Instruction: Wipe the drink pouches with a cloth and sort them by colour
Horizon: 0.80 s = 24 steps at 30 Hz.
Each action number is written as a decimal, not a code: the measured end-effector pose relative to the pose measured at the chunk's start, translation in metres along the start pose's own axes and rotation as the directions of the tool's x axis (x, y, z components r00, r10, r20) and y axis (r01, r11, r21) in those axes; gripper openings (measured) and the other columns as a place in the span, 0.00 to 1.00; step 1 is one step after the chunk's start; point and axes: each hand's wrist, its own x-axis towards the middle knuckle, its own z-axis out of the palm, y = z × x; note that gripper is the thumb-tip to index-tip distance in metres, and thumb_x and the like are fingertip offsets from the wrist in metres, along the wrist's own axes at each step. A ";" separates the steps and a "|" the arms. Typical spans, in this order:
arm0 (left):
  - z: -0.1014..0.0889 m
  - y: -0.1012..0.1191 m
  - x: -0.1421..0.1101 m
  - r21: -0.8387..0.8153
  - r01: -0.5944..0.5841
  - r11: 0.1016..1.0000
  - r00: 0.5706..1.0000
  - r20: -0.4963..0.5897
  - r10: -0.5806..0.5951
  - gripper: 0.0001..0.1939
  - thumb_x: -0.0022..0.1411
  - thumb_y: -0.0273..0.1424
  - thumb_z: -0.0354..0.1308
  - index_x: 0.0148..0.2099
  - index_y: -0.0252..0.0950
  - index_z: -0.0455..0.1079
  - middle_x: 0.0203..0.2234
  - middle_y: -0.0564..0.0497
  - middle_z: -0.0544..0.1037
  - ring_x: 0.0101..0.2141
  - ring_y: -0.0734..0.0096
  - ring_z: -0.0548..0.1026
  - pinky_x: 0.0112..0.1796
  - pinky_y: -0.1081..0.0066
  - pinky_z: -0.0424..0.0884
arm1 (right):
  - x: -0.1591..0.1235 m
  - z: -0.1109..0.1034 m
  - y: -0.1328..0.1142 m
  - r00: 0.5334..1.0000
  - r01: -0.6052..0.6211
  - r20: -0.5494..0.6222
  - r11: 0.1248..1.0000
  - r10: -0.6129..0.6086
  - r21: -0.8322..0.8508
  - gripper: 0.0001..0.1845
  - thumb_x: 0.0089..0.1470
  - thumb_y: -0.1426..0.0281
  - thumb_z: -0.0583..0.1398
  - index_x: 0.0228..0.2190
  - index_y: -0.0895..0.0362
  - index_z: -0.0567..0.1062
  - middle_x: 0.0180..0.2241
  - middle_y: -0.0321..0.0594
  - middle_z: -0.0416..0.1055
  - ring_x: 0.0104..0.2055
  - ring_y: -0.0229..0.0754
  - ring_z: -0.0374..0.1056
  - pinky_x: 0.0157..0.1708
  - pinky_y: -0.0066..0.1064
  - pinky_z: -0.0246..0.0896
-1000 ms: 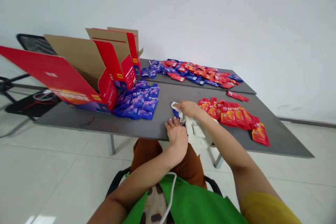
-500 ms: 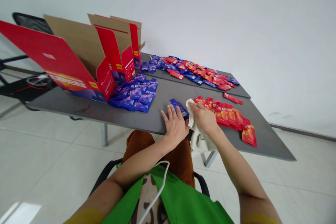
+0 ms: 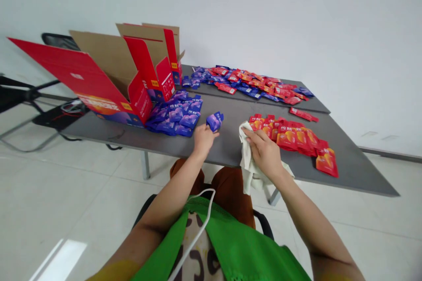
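My left hand (image 3: 205,139) is closed on the lower end of a blue pouch (image 3: 215,121), its printed face turned up, over the middle of the grey table (image 3: 227,151). My right hand (image 3: 266,151) grips a whitish cloth (image 3: 248,158), which drapes over the table's front edge. To the left of the held pouch lies a spread of overlapping blue pouches (image 3: 180,112). Beyond the cloth, overlapping red pouches (image 3: 290,135) form a row toward the right, with one red pouch (image 3: 327,162) at its near end.
Open red cartons (image 3: 140,101) with raised flaps stand at the table's left. A mixed heap of red and blue pouches (image 3: 253,83) lies along the back by the wall. One red pouch (image 3: 303,114) lies apart from it. A black chair (image 3: 49,109) stands at far left.
My left hand was flat over the blue pouch; now it has lifted it, turned its printed face up and moved left. My right hand still holds the cloth. The view has shifted slightly.
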 end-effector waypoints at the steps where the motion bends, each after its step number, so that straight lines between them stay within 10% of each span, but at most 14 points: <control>1: -0.003 0.002 0.000 -0.098 0.071 0.993 0.997 0.044 -0.067 0.11 0.62 0.23 0.49 0.42 0.31 0.72 0.28 0.42 0.80 0.37 0.57 0.80 0.41 0.60 0.73 | 0.005 0.006 -0.006 1.000 0.022 -0.013 0.999 -0.021 0.045 0.22 0.67 0.63 0.46 0.57 0.50 0.68 0.43 0.41 0.70 0.42 0.40 0.68 0.37 0.26 0.62; 11: -0.016 -0.022 -0.017 -0.397 0.284 0.873 0.957 0.173 -0.233 0.03 0.52 0.26 0.60 0.30 0.30 0.71 0.21 0.48 0.76 0.28 0.65 0.78 0.30 0.72 0.72 | 0.074 0.069 -0.069 0.939 0.053 0.332 0.992 -0.090 0.118 0.19 0.65 0.60 0.48 0.54 0.40 0.71 0.44 0.36 0.72 0.45 0.40 0.69 0.42 0.27 0.59; 20: -0.031 0.000 -0.013 -0.199 0.543 0.816 0.811 0.375 -0.448 0.12 0.54 0.16 0.47 0.36 0.29 0.71 0.26 0.41 0.79 0.31 0.59 0.80 0.41 0.55 0.75 | 0.066 0.073 -0.036 0.894 -0.201 0.353 0.952 0.275 -0.232 0.21 0.64 0.58 0.46 0.52 0.41 0.73 0.45 0.43 0.71 0.42 0.46 0.71 0.39 0.33 0.61; 24: -0.034 -0.003 -0.018 -0.207 0.467 0.860 0.837 0.416 -0.355 0.16 0.55 0.17 0.45 0.41 0.26 0.71 0.31 0.36 0.80 0.33 0.58 0.81 0.41 0.56 0.75 | 0.056 0.061 -0.022 0.882 -0.273 0.301 0.914 0.362 -0.299 0.20 0.64 0.60 0.47 0.51 0.43 0.73 0.44 0.44 0.71 0.41 0.45 0.71 0.38 0.32 0.61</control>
